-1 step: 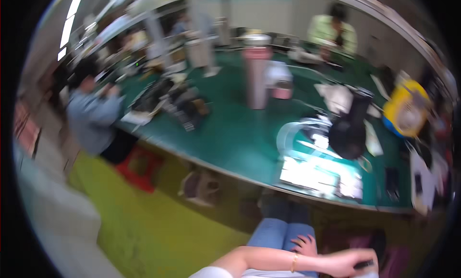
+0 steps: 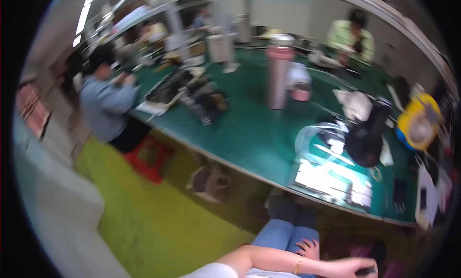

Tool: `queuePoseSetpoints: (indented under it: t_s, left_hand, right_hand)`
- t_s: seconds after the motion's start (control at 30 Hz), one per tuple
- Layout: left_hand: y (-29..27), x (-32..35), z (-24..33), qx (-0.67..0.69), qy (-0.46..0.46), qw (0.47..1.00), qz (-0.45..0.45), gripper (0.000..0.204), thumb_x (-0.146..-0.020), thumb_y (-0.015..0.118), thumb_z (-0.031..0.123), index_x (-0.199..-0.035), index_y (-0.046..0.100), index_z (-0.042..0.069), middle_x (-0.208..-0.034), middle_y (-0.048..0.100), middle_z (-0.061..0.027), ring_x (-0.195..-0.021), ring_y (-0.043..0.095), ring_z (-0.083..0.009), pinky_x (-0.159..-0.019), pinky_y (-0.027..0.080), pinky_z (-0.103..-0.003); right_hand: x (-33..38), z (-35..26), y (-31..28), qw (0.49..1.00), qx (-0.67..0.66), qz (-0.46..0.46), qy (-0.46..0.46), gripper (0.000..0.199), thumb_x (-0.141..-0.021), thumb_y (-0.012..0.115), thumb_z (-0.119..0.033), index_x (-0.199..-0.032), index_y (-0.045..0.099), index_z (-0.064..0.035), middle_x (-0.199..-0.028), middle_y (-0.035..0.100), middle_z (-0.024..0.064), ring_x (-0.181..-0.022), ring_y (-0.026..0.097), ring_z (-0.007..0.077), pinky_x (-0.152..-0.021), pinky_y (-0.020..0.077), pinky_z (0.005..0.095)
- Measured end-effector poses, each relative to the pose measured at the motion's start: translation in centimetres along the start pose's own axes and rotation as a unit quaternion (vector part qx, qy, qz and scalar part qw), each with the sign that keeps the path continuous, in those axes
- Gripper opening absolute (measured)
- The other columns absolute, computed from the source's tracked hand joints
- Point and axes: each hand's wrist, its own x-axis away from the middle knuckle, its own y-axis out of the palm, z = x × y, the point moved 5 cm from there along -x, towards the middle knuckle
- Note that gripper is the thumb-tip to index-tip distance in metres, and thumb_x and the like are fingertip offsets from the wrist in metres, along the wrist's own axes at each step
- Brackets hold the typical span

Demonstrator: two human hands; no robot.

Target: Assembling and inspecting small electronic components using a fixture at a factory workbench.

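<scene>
Blurred frame. Far left: seated person in grey top (image 2: 106,105) at green table (image 2: 249,134), red stool (image 2: 149,158) beneath. Mid-table: tall pink bottle (image 2: 278,76). Further right: black bag (image 2: 367,134), then yellow object (image 2: 418,122).

Bottom edge: one hand (image 2: 308,248), fingers loosely spread, flat on jeans (image 2: 288,237), holding nothing; which hand, cannot tell. To its right, left hand (image 2: 354,267) on braceleted arm crossing from the left, fingers curled round a small dark object (image 2: 369,271) just beside the knee

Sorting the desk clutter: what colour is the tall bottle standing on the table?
Pink, with a pale lid: the bottle, seen in the head view.
</scene>
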Motion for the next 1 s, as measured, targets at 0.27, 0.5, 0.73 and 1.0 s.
queuePoseSetpoints:
  t_s: [0.27,0.5,0.73,1.0]
  left_hand:
    - [-2.0,1.1,-1.9,-0.020,-0.056,0.998,0.022,0.032,-0.074,0.063,0.021,-0.101,0.054,0.007,-0.084,0.060,-0.0129,-0.077,0.057,-0.0269,-0.069,0.044,-0.035]
    - [-3.9,0.0,-0.2,-0.218,-0.128,0.968,-0.003,0.029,-0.071,0.062,0.021,-0.097,0.057,0.007,-0.083,0.061,-0.0151,-0.078,0.058,-0.0311,-0.067,0.044,-0.039]
    - [-3.8,0.8,-0.3,-0.123,-0.030,0.987,0.104,0.022,-0.073,0.061,0.019,-0.089,0.058,0.004,-0.074,0.060,-0.0142,-0.072,0.058,-0.0316,-0.062,0.045,-0.039]
    - [-1.3,0.9,8.2,0.046,0.086,0.973,-0.209,0.026,-0.076,0.061,0.021,-0.087,0.052,-0.001,-0.080,0.056,-0.0158,-0.074,0.053,-0.0268,-0.063,0.040,-0.033]
  right_hand:
    - [0.5,1.8,3.6,0.999,-0.032,0.014,0.038,0.024,-0.068,0.053,-0.033,-0.086,0.062,-0.0188,-0.097,0.059,-0.0048,-0.104,0.046,0.0175,-0.091,0.0262,0.0461]
    - [-0.1,1.7,1.9,0.996,0.060,0.047,-0.042,0.029,-0.070,0.052,-0.035,-0.090,0.061,-0.0168,-0.094,0.060,-0.0037,-0.102,0.047,0.0172,-0.091,0.0260,0.0463]
    - [-0.1,2.4,2.2,0.998,-0.043,-0.004,0.054,0.030,-0.069,0.053,-0.036,-0.091,0.061,-0.0177,-0.099,0.059,-0.0055,-0.104,0.045,0.0171,-0.093,0.0230,0.0454]
    - [1.1,1.6,3.5,0.980,-0.122,0.076,0.135,0.024,-0.070,0.055,-0.028,-0.089,0.062,-0.0157,-0.099,0.058,-0.0042,-0.109,0.041,0.0176,-0.095,0.0232,0.0426]
